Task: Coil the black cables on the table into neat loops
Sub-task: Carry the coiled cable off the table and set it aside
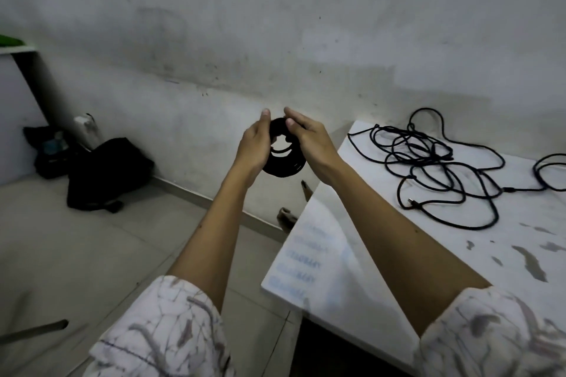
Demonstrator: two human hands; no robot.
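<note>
Both hands hold a coiled black cable (283,159) in the air, out past the left edge of the white table (428,254) and above the tiled floor (92,254). The left hand (254,147) grips the left side of the coil, its thumb extended upward along the coil's top edge; its remaining fingers are hidden behind the coil, so their position cannot be told. The right hand (309,141) grips the right side, thumb pressed onto the coil's upper front and fingers curled over its top. The coil is wound into several tight turns, with a small opening at its centre. A tangle of loose black cables (435,168) lies uncoiled on the table near its far edge, and another black cable (551,174) runs off at the far right edge. A black bag (104,174) rests on the floor against the grey wall (275,24). Both forearms are bare, with patterned white sleeves (159,330) pushed up.
</note>
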